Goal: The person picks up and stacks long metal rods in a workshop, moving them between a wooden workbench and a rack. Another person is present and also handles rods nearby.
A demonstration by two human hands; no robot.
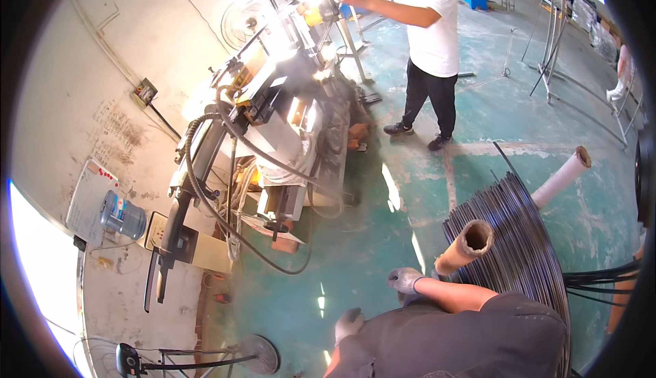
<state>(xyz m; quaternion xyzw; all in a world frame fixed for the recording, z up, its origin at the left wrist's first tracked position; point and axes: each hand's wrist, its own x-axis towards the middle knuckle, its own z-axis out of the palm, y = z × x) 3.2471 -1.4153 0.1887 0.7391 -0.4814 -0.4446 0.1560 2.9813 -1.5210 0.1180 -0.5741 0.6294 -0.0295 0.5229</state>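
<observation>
My right hand [406, 280], in a pale work glove, is held in front of my dark grey shirt. Its fingers look curled in, and nothing shows in them. My left hand [349, 325], also gloved, is lower and close to my body; its fingers are too unclear to read. Right of my right hand is a brown cardboard tube [466, 247], its hollow end facing up. It stands by a large bundle of thin dark rods [509, 231]. Neither hand visibly touches the tube or the bundle.
A machine [294, 142] with black hoses and a long arm stands ahead left, by the wall. Beyond it another person [432, 29] in a white shirt reaches toward equipment. A white tube [562, 176], metal frames [552, 50], a water bottle [123, 214] and a round-based stand [260, 355] are around.
</observation>
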